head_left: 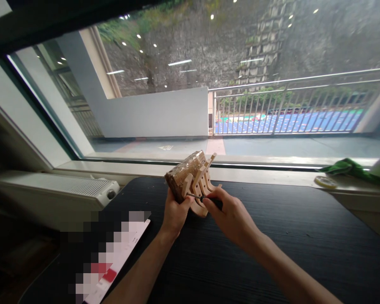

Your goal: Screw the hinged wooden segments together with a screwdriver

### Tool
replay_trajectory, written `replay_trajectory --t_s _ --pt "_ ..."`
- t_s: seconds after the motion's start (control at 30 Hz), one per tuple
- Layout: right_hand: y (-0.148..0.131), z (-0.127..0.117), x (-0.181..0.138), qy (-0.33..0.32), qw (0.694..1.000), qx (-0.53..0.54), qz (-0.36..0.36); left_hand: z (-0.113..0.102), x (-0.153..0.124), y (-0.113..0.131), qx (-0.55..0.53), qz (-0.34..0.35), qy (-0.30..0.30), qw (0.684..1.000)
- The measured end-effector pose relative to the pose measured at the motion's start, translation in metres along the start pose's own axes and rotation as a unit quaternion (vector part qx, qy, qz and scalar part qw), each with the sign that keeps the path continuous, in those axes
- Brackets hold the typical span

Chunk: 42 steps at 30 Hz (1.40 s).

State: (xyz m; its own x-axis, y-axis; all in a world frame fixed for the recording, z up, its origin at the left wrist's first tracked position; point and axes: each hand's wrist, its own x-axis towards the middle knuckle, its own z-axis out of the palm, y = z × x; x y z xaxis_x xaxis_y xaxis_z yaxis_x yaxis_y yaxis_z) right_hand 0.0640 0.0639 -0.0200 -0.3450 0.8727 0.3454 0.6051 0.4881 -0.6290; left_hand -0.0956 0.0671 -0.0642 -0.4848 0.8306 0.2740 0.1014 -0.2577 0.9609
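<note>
My left hand (176,210) grips a wooden piece made of a brown, rough-topped block (184,171) joined to several pale curved wooden ribs (204,179) with small dark holes. The piece is tilted above the dark table. In my right hand (229,207) is a screwdriver (204,198) with a black handle, held between thumb and fingers. Its thin metal shaft points left, and the tip meets a pale rib close to my left thumb. Whether a screw sits under the tip is too small to tell.
The black wood-grain table (291,228) reaches the window sill (266,174). A partly blurred-out phone or tablet screen (126,249) lies left of my forearm. A white radiator (57,190) stands at left. On the right sill are a green cloth (348,169) and a round yellowish item (325,182).
</note>
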Motion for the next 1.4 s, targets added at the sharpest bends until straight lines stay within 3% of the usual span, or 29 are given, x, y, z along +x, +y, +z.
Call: replay_trajectory --t_s 0.07,0.17,0.4,0.53,0.63,0.7,0.87,1.1,1.33,1.4 --pt "-0.002 0.0 0.001 -0.012 0.999 0.005 0.036 0.0 0.001 -0.002 -0.007 0.001 -0.006 1.0" --pt "-0.005 -0.006 0.0 -0.037 0.998 -0.028 0.033 0.0 0.001 -0.006 -0.01 0.001 -0.011 1.0" --pt "0.003 -0.011 0.002 -0.014 0.991 -0.035 -0.132 0.001 0.0 -0.003 0.0 0.01 -0.004 1.0" --pt "0.004 -0.004 0.003 0.015 0.999 -0.013 -0.047 0.001 -0.001 -0.003 -0.001 -0.005 0.003 1.0" --pt "0.001 -0.005 0.002 -0.004 1.0 0.004 0.005 0.001 0.0 -0.005 -0.023 -0.017 0.001 1.0" --pt "0.001 -0.008 0.001 -0.021 1.0 -0.009 -0.008 0.002 0.0 -0.006 -0.034 -0.019 -0.001 0.999" --pt "0.004 -0.011 0.001 -0.017 0.991 -0.048 -0.121 0.002 -0.001 -0.004 -0.027 -0.018 0.006 0.999" --pt "-0.001 -0.005 0.002 -0.015 0.999 -0.031 0.004 0.001 0.0 -0.005 -0.037 -0.03 0.004 0.999" --pt "0.004 -0.015 0.002 -0.028 0.988 -0.037 -0.146 0.002 0.0 -0.007 -0.046 -0.023 0.008 0.999" --pt "0.007 -0.014 0.003 -0.015 0.99 -0.04 -0.136 0.002 -0.001 -0.005 -0.038 -0.02 0.002 0.999"
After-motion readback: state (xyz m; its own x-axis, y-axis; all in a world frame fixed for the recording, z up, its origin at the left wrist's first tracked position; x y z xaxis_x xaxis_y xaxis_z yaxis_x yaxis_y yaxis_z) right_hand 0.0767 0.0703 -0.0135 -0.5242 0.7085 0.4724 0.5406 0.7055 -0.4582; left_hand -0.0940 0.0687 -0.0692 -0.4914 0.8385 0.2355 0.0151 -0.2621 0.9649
